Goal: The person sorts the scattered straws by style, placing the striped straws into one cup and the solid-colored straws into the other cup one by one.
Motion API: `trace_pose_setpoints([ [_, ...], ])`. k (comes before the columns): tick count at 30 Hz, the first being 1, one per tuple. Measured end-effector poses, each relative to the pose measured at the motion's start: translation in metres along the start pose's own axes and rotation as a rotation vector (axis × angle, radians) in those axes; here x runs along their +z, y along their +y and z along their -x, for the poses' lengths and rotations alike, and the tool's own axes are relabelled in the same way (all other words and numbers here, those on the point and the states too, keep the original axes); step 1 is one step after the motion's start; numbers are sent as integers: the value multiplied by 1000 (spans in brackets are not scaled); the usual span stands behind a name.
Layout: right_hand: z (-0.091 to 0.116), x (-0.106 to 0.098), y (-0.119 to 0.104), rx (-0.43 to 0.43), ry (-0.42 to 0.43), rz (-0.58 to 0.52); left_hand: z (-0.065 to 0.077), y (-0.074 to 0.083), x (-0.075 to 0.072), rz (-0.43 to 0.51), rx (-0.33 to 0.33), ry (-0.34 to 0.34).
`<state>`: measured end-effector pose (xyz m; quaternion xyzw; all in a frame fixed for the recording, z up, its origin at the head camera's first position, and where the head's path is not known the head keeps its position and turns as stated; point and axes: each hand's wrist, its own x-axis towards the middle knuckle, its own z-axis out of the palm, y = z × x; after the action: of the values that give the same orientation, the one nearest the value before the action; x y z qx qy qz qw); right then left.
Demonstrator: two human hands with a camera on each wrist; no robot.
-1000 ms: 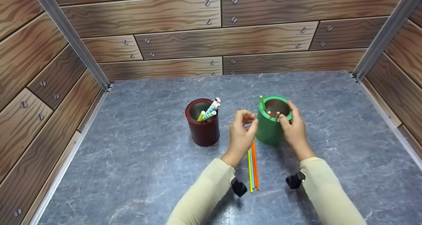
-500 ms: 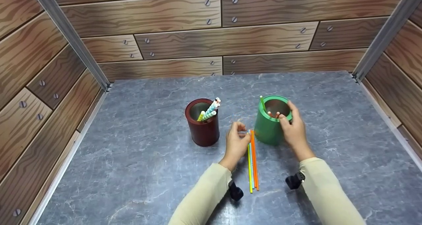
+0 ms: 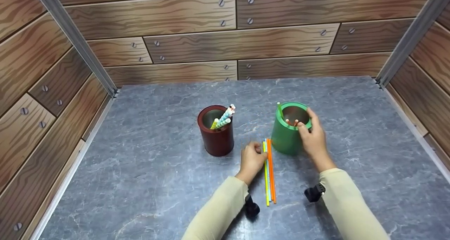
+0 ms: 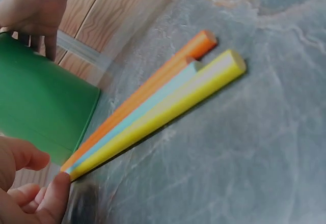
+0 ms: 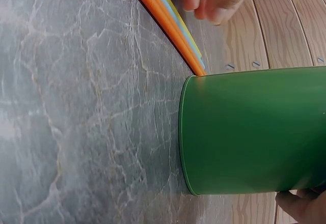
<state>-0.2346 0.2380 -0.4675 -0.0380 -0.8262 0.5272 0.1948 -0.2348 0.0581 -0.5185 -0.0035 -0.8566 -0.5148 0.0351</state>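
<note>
On the grey surface (image 3: pixel 140 169), L hand (image 3: pixel 251 160) is now down by the far ends of 4 loose sticks (image 3: pixel 272 178); 1 s ago it was up beside the green cup (image 3: pixel 286 139). Its fingers are loosely bent, gap btwn thumb & index, nothing pinched; contact w/ sticks unclear. R hand (image 3: pixel 314 138) unmoved, fingers gripping that cup's rim. 2 cups, both upright: green w/ 3 sticks visible (1 green, 2 reddish), dk red cup (image 3: pixel 218 141) w/ 1 yellow-green stick (image 3: pixel 214 123) + several striped sticks (image 3: pixel 225 116), exact no. unclear. Loose lot, side by side nr green cup: 2 orange, 1 lt blue, 1 yellow.
</note>
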Motion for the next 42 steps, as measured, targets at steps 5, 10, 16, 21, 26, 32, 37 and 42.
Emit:
trace_pose_setpoints([
  [5,1,1,-1,2,-27,-10,1,0,3,-32,-18,-8],
  [10,2,1,-1,5,-24,-4,0,2,6,-44,-45,-27],
  [16,1,1,-1,-3,-9,-11,-5,4,9,-132,-13,-32],
  [21,1,2,-1,-2,-5,-13,-8,5,11,-217,21,-41],
  [26,1,2,-2,5,-4,-9,-11,10,12,-256,-12,-63],
  [32,1,1,0,17,6,-13,-14,15,13,-255,-57,-76],
  [37,0,2,0,13,7,-7,-15,16,14,-252,-58,-62],
  [42,0,1,0,7,3,-5,-14,15,13,-267,-53,-53],
])
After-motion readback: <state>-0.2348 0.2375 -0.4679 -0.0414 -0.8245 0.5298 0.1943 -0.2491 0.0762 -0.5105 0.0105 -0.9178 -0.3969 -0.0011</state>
